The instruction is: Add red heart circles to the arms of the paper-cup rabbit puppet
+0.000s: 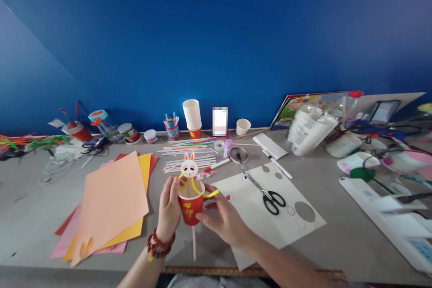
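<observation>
The left hand (170, 204) is closed around the left side of the red cup (191, 211), which is held upright over the near part of the worktop (175, 256). A red bracelet (160, 244) circles that wrist. The right hand (227, 216) curves about the cup's right side, thumb at its lower wall and fingers by a yellow arm (211, 194) that sticks out over the rim; whether it grips firmly, I cannot tell. A rabbit face (189, 168) with upright ears stands above the cup's mouth, and a pale straw (194, 244) sticks out below its base.

Right of the cup, a white sheet (286, 225) with round holes lies under black-handled scissors (274, 201). Left of the cup is a fanned pile of coloured paper (114, 198), peach on top. Just beyond the cup lie rows of straws (189, 149); a purple tube (227, 149) and a roll of tape (219, 146) are farther back to its right. Farthest beyond it, stacked cups (192, 114) stand near the blue wall (189, 45).
</observation>
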Action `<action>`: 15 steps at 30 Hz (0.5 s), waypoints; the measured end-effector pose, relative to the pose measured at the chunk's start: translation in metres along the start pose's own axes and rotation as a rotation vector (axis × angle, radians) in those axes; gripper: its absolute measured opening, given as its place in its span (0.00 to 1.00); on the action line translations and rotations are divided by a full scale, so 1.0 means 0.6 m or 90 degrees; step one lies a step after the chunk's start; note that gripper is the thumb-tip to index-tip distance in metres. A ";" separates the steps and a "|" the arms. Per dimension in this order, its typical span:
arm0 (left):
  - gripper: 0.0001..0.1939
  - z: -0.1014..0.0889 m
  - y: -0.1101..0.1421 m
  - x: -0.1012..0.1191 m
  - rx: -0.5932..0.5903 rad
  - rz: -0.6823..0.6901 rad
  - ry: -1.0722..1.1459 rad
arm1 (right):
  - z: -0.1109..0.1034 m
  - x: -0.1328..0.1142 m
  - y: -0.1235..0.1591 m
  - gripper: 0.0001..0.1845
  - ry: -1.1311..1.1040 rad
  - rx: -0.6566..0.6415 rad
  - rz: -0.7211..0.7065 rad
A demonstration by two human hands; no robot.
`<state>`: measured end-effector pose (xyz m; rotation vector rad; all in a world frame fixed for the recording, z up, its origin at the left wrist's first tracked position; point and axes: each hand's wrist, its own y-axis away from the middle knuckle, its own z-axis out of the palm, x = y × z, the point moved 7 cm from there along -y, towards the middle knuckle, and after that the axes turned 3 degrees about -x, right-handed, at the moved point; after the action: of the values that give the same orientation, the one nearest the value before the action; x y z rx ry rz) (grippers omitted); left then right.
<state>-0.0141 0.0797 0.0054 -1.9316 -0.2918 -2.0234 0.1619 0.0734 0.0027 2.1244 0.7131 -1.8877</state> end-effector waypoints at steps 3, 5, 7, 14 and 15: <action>0.19 -0.019 -0.007 -0.007 0.026 -0.008 0.024 | -0.051 0.039 0.010 0.18 0.060 0.024 0.058; 0.20 -0.030 -0.008 -0.011 0.045 -0.011 0.026 | -0.107 0.051 0.014 0.11 0.147 0.093 0.063; 0.21 -0.033 -0.007 -0.012 0.052 -0.011 0.017 | -0.156 0.048 0.014 0.10 0.275 0.150 0.047; 0.18 -0.009 0.005 -0.011 0.001 -0.014 0.039 | -0.149 0.046 0.001 0.07 0.399 0.012 0.009; 0.18 -0.009 0.006 -0.011 0.007 -0.009 0.026 | -0.145 0.047 0.000 0.07 0.400 0.011 0.008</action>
<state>-0.0175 0.0750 -0.0015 -1.8836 -0.3076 -2.0636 0.2392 0.1198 -0.0114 2.7421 0.7825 -1.2005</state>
